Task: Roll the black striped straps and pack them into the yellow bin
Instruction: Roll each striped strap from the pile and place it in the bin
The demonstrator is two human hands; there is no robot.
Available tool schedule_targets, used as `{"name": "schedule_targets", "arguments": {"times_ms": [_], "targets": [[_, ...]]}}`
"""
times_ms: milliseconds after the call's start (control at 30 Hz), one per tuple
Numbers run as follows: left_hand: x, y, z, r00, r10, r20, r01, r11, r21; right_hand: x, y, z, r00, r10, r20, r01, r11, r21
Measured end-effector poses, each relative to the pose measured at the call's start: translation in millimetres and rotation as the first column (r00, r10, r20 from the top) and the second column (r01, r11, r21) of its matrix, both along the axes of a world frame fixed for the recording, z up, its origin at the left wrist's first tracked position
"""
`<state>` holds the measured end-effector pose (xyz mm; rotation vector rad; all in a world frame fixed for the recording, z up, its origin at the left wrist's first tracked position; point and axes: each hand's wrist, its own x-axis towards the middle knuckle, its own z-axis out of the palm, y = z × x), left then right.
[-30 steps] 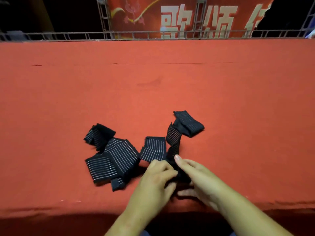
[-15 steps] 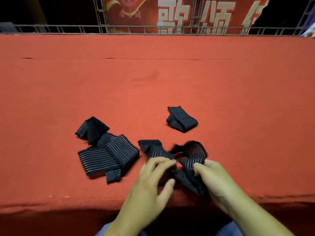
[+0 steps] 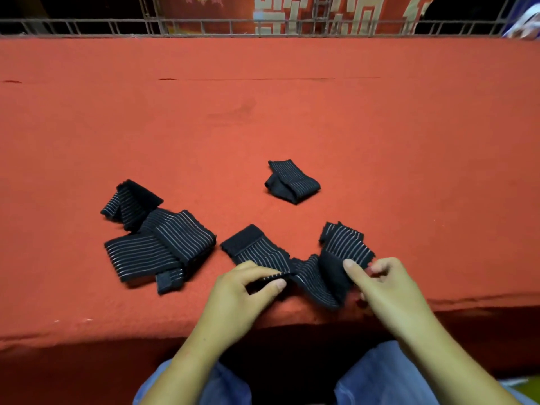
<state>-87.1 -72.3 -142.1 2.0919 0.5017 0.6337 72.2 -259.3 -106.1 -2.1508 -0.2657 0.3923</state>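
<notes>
While my left hand point(image 3: 242, 290) and my right hand point(image 3: 388, 290) each pinched the same strap point(image 3: 315, 276) at the near edge of the red table point(image 3: 292, 112), it was crumpled, not rolled. Beyond, at left, lay a loose heap of straps point(image 3: 157, 238); farther off sat one folded bundle point(image 3: 292, 181). No yellow bin showed, so I judged that packing was not begun.

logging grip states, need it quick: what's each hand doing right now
Left hand: pinching the black striped strap between thumb and fingers.
Right hand: pinching the same strap at its folded other part.
</notes>
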Motion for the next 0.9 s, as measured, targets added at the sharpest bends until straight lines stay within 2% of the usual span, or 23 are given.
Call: {"name": "schedule_targets", "arguments": {"times_ms": [33,100,133,167,200,233,300,367,467,600,700,800,900], "targets": [[0,1,0,1.000,0.000,0.003,0.001,1.000,-0.030,-4,-6,2,0.995,-0.044,0.094,0.046,0.999,-0.019],[0,1,0,1.000,-0.011,0.003,0.011,0.998,-0.056,-20,-15,14,0.900,-0.117,0.420,0.077,0.991,0.112],[0,1,-1,1.000,-0.015,0.004,0.015,0.998,-0.058,-31,-15,20,0.820,-0.110,0.562,0.003,0.982,0.188],[-1,-1,-1,1.000,-0.018,0.007,0.018,0.998,-0.064,-42,-12,23,0.754,-0.036,0.656,-0.122,0.973,0.194],[-1,-1,-2,1.000,-0.018,0.012,0.018,0.997,-0.075,-50,-7,22,0.703,0.097,0.704,-0.264,0.956,0.132],[-2,-3,-3,1.000,-0.023,0.019,0.024,0.996,-0.089,-55,0,19,0.672,0.256,0.695,-0.383,0.923,0.029],[-3,-4,-4,0.999,-0.036,0.024,0.038,0.994,-0.105,-56,18,5,0.623,0.528,0.578,-0.522,0.830,-0.196],[-5,-3,-3,0.998,-0.055,0.022,0.057,0.991,-0.121,-51,32,-10,0.597,0.598,0.534,-0.523,0.795,-0.307],[-6,-1,1,0.998,-0.056,0.033,0.060,0.986,-0.157,-35,38,-23,0.566,0.605,0.560,-0.492,0.793,-0.360],[-4,-2,4,1.000,-0.016,0.006,0.017,0.982,-0.188,-30,29,-30,0.588,0.568,0.575,-0.565,0.798,-0.210],[-1,-3,10,0.997,0.078,0.005,-0.074,0.958,-0.278,-31,21,-33,0.625,0.488,0.610,-0.541,0.833,-0.112],[-3,5,12,0.973,0.228,0.033,-0.200,0.910,-0.364,-31,14,-28,0.725,0.355,0.591,-0.431,0.902,-0.013],[-7,9,15,0.956,0.281,0.089,-0.213,0.867,-0.450,-36,5,-8,0.854,0.210,0.476,-0.317,0.935,0.157]]}}
